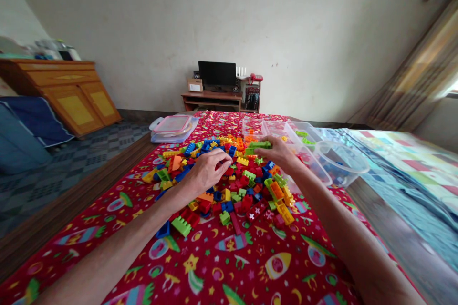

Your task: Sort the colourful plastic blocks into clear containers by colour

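Note:
A heap of toy building bricks [246, 186] in red, blue, yellow, orange and green is spread over a red patterned cloth [200, 267]. My right hand [281, 152] grips a long light-green building brick [260, 145] above the far right side of the heap, beside the clear plastic boxes. Over the middle of the heap, my left hand [209, 169] has its fingers curled together, thumb towards the forefinger. Whatever those fingers hold, if anything, is hidden. Another light-green brick [181, 226] lies at the heap's near edge.
Clear boxes stand at the far right; one contains light-green bricks [304, 137]. Beside them is a round clear tub [343, 164] with some blue inside. Lids [173, 126] are stacked at the far left. Behind the table stands a desk with a monitor [217, 74].

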The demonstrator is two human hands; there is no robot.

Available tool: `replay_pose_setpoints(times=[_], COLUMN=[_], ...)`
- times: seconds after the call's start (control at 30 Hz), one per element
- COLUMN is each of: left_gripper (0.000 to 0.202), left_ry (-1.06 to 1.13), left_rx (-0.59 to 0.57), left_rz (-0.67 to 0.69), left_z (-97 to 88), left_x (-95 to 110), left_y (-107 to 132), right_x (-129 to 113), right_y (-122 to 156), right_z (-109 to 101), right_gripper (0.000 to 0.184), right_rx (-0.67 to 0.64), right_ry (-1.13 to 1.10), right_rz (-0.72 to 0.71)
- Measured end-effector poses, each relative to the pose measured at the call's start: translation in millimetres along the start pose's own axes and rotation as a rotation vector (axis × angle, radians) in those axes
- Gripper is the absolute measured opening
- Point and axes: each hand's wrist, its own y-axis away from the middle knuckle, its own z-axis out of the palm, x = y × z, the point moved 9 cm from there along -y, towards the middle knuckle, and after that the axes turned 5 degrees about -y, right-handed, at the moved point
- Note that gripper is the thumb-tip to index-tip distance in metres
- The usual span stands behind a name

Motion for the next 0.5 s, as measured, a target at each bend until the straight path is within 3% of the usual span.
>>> replay_pose_setpoints(times=[0.17,0.3,0.4,0.5], left_gripper=[0.022,0.022,0.023,0.023], left_ry=[-0.001,0.011,0.017,0.024], left_rx=[-0.046,-0.055,-0.059,-0.060], left_rz=[-0.019,-0.042,-0.050,-0.056], left_z=[4.2,5.7,5.9,3.8], left_x=[-4,-7,-10,-13], left_y=[1,0,0,1], right_x=[7,28,42,52], right_y=[-20,-48,-68,-80], right_z=[-92,-164,-195,-209], right_gripper=[0.018,0.014,0.010,0.012], right_rx=[0.233,0.396,0.406,0.417], right_ry=[0.265,0.644,0.853,0.869], right_rz=[-0.005,0.157,0.264,0.304])
